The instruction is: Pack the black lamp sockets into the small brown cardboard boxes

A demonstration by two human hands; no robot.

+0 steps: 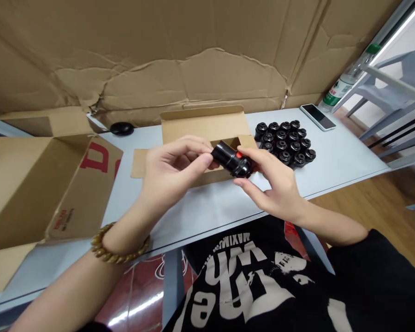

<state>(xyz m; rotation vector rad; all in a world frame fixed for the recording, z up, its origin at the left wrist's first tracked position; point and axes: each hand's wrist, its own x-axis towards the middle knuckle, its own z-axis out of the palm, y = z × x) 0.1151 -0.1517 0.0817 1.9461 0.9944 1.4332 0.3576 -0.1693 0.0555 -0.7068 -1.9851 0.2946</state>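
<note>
A short black cylinder with a red button [228,159] is held tilted between my two hands, above the front of a small open cardboard box [204,125]. My left hand [180,168] pinches its narrower upper-left end between thumb and fingers. Around the wider, ridged lower-right end, my right hand [271,184] has its fingers closed, with the index finger beside the red spot. What the cylinder is exactly, I cannot make out. Several similar black cylinders [281,145] stand upright in a close group right of the box. The inside of the box is mostly hidden.
On the left stands a large open cardboard box [86,193]. A black oval object [121,128] lies behind it on the white table [342,159]. A phone [317,117] and a bottle [342,87] are at the back right. A cardboard wall [207,50] borders the table's rear.
</note>
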